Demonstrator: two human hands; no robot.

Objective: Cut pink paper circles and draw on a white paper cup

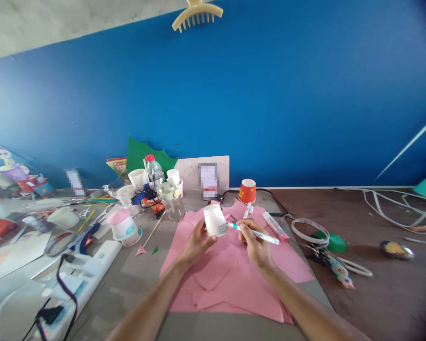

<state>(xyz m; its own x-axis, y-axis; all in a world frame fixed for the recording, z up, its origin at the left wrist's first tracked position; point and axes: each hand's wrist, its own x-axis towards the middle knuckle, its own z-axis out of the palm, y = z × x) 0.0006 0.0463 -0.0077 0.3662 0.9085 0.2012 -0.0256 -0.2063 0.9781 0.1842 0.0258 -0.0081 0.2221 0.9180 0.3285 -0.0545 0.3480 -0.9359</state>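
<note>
My left hand (198, 241) is closed around the lower left side of a white paper cup (213, 217), holding it tilted above the sheets. A patch of dark green grid-like drawing shows near the cup's lower right, and a faint pink outline is at its upper left. In my right hand (256, 244) a white marker (264, 237) with a teal end is gripped like a pen. Its tip points at the drawn patch; whether it touches the cup I cannot tell. Overlapping pink paper sheets (230, 293) lie beneath both hands.
A red paper cup (247, 192) stands behind the sheets, with a marker pack (275, 226) at their right. On the left are a glass jar (172, 201), a decorated cup with a pink top (122, 226), a power strip (88, 284) and a glue gun (85, 239). Cables (386, 203) lie right.
</note>
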